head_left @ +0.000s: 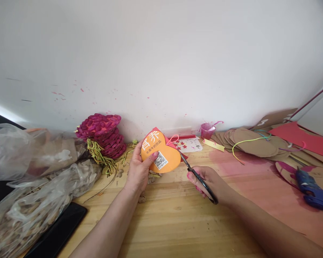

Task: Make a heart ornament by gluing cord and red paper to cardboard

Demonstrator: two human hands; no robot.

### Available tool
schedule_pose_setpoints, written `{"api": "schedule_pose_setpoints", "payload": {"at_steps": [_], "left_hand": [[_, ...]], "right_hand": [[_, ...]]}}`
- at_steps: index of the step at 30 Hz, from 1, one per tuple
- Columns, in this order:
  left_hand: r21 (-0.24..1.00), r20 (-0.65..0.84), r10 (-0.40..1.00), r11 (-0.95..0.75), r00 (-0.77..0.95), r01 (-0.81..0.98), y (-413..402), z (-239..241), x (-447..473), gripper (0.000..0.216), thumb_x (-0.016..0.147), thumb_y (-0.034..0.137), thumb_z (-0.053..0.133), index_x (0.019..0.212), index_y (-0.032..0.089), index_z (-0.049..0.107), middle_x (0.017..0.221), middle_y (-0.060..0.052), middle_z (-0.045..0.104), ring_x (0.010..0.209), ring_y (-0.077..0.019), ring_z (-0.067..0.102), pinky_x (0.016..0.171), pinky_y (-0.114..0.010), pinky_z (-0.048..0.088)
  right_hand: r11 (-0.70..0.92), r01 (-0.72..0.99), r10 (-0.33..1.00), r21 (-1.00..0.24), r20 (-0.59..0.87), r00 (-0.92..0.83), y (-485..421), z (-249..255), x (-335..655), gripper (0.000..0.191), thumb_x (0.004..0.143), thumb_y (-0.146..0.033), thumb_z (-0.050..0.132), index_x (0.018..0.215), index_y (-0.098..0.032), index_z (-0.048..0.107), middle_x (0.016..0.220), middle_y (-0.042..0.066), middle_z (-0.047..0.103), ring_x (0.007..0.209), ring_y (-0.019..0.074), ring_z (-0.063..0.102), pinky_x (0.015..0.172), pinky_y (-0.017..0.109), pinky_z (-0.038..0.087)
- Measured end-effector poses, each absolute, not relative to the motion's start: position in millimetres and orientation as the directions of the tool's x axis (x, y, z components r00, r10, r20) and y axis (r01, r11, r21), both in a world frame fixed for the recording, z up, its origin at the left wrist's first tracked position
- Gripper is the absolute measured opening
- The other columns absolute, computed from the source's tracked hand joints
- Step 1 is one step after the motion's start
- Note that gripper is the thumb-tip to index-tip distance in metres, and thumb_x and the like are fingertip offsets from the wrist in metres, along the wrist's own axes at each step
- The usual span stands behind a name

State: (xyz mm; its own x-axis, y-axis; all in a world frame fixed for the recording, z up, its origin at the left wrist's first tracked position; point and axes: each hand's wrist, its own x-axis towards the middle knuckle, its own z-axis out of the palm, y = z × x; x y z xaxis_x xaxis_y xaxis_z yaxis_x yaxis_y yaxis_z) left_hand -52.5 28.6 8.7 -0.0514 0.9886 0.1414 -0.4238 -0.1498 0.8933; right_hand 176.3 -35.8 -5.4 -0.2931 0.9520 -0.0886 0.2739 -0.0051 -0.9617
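Observation:
My left hand (140,166) is closed on an orange heart-shaped card (169,162) with white and dark printing and a QR code, its thumb pressed on the face. Red paper (155,129) shows behind the card's edge, and a pink cord loop (173,139) rises at its notch. My right hand (204,181) grips black-handled scissors (203,182). Their blades point up and left and meet the right edge of the card and red paper. How far the blades are parted cannot be made out.
Magenta-painted stacked pieces with yellow cords (104,134) stand at the back left. Plastic bags (51,197) and a black phone (60,231) lie left. Rightward are a pink-stained cup (206,130), cardboard discs (254,143), red sheets (298,139) and a blue glue gun (313,190).

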Motion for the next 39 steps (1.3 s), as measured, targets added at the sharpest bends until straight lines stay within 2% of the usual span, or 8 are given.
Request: {"api": "schedule_pose_setpoints", "payload": {"at_steps": [8,16,25,39], "left_hand": [[0.896,0.149,0.987,-0.161,-0.063,-0.414,28,8,-50,0.078,0.065,0.028,0.088,0.135,0.026,0.053,0.125,-0.008,0.068,0.106,-0.0232,0.068,0.082,-0.030,0.059],[0.890,0.123,0.990,-0.139,-0.067,-0.433,29,10,-51,0.078,0.064,0.025,0.089,0.134,0.026,0.053,0.123,-0.008,0.069,0.104,-0.0222,0.068,0.083,-0.031,0.059],[0.893,0.111,0.993,-0.112,-0.028,-0.435,24,7,-46,0.074,0.068,0.026,0.087,0.133,0.026,0.054,0.129,-0.009,0.066,0.112,-0.0242,0.066,0.089,-0.034,0.057],[0.898,0.100,0.994,-0.105,-0.034,-0.428,23,8,-47,0.077,0.065,0.026,0.088,0.134,0.025,0.054,0.130,-0.010,0.066,0.111,-0.0249,0.066,0.092,-0.037,0.057]], "right_hand": [[-0.081,0.212,0.946,-0.974,-0.142,-0.290,-37,-11,175,0.047,0.091,-0.059,0.054,0.068,-0.022,0.036,0.051,-0.007,0.039,0.042,0.0089,0.038,0.041,0.022,0.029],[-0.008,0.322,0.958,-0.947,-0.099,-0.268,-39,0,174,0.051,0.089,-0.061,0.057,0.065,-0.022,0.035,0.052,-0.005,0.040,0.044,0.0087,0.038,0.042,0.023,0.027],[-0.013,0.239,0.959,-0.971,-0.079,-0.272,-38,-11,173,0.049,0.093,-0.062,0.049,0.069,-0.022,0.038,0.056,-0.005,0.040,0.050,0.0102,0.040,0.048,0.024,0.032],[-0.014,0.296,0.963,-0.955,-0.093,-0.254,-40,1,172,0.050,0.090,-0.062,0.054,0.066,-0.023,0.035,0.053,-0.005,0.041,0.045,0.0102,0.038,0.044,0.025,0.029]]}}
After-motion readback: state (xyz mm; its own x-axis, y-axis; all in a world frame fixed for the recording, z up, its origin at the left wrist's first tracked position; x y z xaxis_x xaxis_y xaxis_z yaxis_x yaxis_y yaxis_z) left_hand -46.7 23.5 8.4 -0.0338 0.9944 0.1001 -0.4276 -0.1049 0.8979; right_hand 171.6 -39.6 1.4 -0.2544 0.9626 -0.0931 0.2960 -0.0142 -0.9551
